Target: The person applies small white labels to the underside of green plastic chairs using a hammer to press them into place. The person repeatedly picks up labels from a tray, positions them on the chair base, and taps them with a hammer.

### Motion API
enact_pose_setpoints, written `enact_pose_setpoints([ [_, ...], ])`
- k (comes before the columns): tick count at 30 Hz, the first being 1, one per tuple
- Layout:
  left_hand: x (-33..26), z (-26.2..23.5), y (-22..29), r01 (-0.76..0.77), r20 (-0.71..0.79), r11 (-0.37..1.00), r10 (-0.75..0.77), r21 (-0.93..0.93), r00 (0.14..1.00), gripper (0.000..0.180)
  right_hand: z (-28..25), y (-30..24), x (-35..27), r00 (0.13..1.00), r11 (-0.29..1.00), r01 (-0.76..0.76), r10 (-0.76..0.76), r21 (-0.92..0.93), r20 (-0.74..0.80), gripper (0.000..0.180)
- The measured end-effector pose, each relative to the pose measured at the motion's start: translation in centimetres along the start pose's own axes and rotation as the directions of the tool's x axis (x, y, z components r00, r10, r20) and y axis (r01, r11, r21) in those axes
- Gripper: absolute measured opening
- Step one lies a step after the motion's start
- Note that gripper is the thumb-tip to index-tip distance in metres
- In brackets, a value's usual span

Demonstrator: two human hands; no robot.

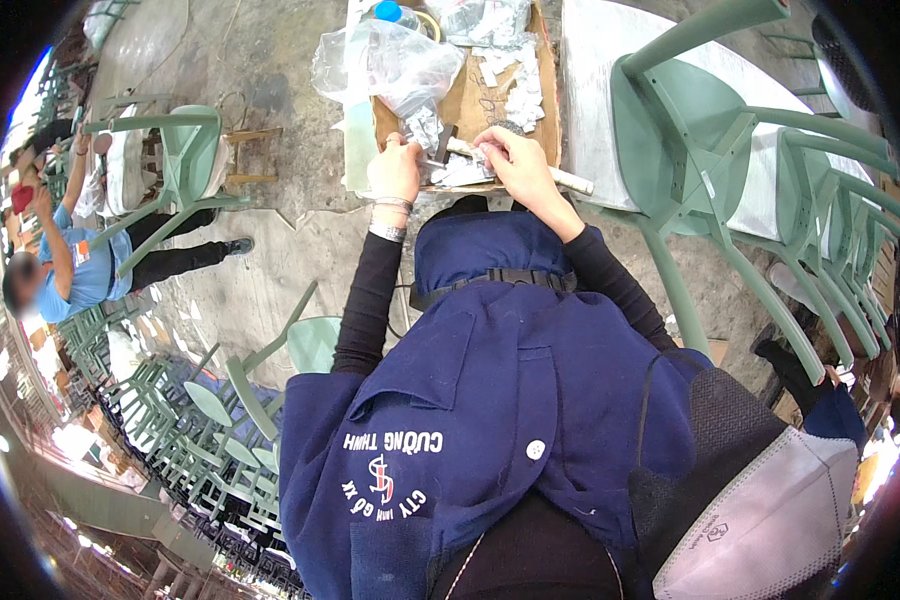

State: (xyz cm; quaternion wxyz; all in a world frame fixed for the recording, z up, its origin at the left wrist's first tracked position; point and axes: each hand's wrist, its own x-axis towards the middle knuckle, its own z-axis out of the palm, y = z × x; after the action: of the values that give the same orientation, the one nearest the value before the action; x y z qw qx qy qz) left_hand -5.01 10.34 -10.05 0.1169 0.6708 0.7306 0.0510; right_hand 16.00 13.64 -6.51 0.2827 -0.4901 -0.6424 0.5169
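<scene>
The person's left hand (395, 170) is reaching forward to the near edge of a shallow cardboard tray (470, 100), its fingers curling closed around a small crinkled plastic packet (428, 130) of silvery, glossy film. The right hand (518, 165) is resting just beside it, fingers bent and pinching a small flat piece of the same shiny wrapping (482, 157) against the tray's front edge. A pale cylindrical roll (560, 180), smooth like a paper tube, is lying slantwise under the right hand and sticking out past the tray's right corner. A thin metal bracelet (388, 232) is circling the left wrist above a black ribbed sleeve.

The tray is brown, matte and creased, and it is holding a scatter of small white rectangular packets (525, 95) along its right side. A large clear plastic bag (395, 62), wrinkled and puffed, is slumping over the tray's left part. The tray is sitting on the rough, stained concrete floor (270, 260).

To the right, pale green moulded plastic chairs (710, 150) with smooth curved backs and slim legs are standing in a row, beside a flat whitish slab surface (610, 90). More green chairs are stacking at lower left. Another person in a light blue shirt (80, 270) is sitting well apart at far left. The wearer's dark blue cloth jacket (490, 400) is filling the lower middle
</scene>
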Motion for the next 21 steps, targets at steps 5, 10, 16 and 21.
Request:
enact_pose_setpoints([
  [5,-0.2,-3.5,-0.3,-0.062,0.052,0.965,0.078,-0.254,0.996,0.016,-0.4,0.6,-0.2,0.996,0.996,0.04,-0.045,-0.08,-0.071,0.016],
  [10,-1.0,-5.3,0.1,-0.036,-0.091,0.831,-0.017,-0.555,0.996,0.015,-0.5,0.2,-0.3,1.0,0.996,-0.009,0.011,-0.086,0.026,0.016],
  [16,-1.4,-6.3,1.0,-0.106,-0.141,0.923,0.057,-0.371,0.988,0.012,1.4,-0.3,0.5,0.934,0.93,0.356,-0.357,-0.092,0.005,0.016],
  [21,-2.0,-6.2,1.5,-0.218,-0.254,0.926,0.14,-0.307,0.957,0.009,2.6,-1.4,2.5,0.848,0.805,0.53,-0.497,-0.265,0.183,0.015],
])
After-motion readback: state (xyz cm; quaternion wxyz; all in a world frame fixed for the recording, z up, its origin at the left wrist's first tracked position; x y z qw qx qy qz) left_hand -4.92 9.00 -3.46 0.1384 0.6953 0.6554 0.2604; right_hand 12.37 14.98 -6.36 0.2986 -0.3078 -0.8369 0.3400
